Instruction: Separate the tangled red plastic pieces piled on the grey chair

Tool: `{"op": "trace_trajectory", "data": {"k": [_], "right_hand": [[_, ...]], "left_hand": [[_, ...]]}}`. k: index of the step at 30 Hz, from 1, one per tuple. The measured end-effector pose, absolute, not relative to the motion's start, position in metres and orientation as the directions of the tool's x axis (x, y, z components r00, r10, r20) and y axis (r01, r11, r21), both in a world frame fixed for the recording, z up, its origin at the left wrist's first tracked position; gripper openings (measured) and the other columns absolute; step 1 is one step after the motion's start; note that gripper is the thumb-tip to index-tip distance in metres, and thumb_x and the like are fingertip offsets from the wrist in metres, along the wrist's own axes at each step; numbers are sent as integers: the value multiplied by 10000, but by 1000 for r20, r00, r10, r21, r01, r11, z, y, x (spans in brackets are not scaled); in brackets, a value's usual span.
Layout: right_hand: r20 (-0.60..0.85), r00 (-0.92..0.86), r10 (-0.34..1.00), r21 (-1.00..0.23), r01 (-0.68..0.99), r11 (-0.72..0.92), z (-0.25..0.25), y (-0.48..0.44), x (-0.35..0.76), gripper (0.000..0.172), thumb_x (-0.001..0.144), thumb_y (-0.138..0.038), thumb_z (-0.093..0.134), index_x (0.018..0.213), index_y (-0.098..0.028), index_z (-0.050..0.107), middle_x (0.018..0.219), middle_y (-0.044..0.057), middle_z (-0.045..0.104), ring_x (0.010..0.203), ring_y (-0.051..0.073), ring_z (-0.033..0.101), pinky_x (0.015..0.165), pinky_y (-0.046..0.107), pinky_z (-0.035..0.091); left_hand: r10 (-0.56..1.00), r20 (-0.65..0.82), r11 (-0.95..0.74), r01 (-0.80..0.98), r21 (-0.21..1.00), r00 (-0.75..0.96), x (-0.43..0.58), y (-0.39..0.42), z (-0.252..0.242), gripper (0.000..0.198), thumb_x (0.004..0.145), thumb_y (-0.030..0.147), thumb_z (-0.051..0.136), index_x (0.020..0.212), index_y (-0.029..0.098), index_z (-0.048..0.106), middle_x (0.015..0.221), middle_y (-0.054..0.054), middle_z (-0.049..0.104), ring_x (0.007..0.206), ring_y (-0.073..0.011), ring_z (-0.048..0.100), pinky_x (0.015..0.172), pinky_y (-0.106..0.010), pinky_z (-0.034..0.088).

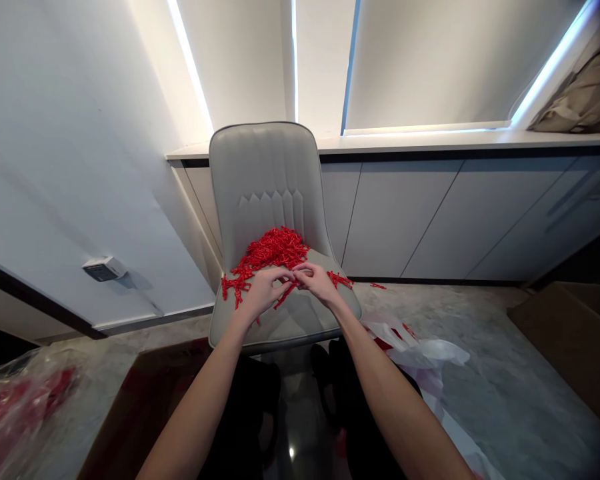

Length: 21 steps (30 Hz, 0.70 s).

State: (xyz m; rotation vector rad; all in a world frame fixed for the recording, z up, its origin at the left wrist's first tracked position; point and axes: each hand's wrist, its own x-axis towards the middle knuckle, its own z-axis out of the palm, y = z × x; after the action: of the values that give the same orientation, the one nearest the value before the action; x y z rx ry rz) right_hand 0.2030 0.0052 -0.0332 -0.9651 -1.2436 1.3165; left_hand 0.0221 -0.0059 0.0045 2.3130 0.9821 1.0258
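Observation:
My left hand [269,288] and my right hand [316,281] meet over the seat of a grey padded chair [310,320]. Between their fingertips they pinch a thin red cord piece [285,297], whose lower end hangs down to the left. Both hands have thumb and fingers closed on it; the exact grip points are too small to make out. Behind them lies a heap of short, shiny red cord pieces [277,247] against the backrest. A few loose pieces [236,285] spread left of my left hand, and others [340,279] lie right of my right hand.
White cabinets [405,213] run behind the chair. Left on the floor are a clear plastic bag with red contents [30,400] and a dark red open box [145,393]. White plastic sheeting [430,353] lies at right, with a cardboard box [565,333] beyond.

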Motion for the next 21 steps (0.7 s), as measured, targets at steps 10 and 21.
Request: {"op": "trace_trajectory", "data": {"k": [10,21], "right_hand": [[49,-183,982,-982,-187,15,-29,1,205,432,667,-517,813,875,-162,683,619,-18,618,544,95,532,563,247,473],[38,-201,979,-967,-253,-14,-28,1,204,538,615,-582,840,898,-154,674,586,-32,612,531,92,539,578,254,488]], "left_hand": [[723,451,-678,413,608,524,22,-8,5,85,874,239,652,914,208,721,918,-45,720,820,-172,656,794,-297,521],[718,492,-690,412,595,493,24,-9,4,108,885,257,652,925,211,741,924,-45,690,758,-155,623,736,-283,501]]}}
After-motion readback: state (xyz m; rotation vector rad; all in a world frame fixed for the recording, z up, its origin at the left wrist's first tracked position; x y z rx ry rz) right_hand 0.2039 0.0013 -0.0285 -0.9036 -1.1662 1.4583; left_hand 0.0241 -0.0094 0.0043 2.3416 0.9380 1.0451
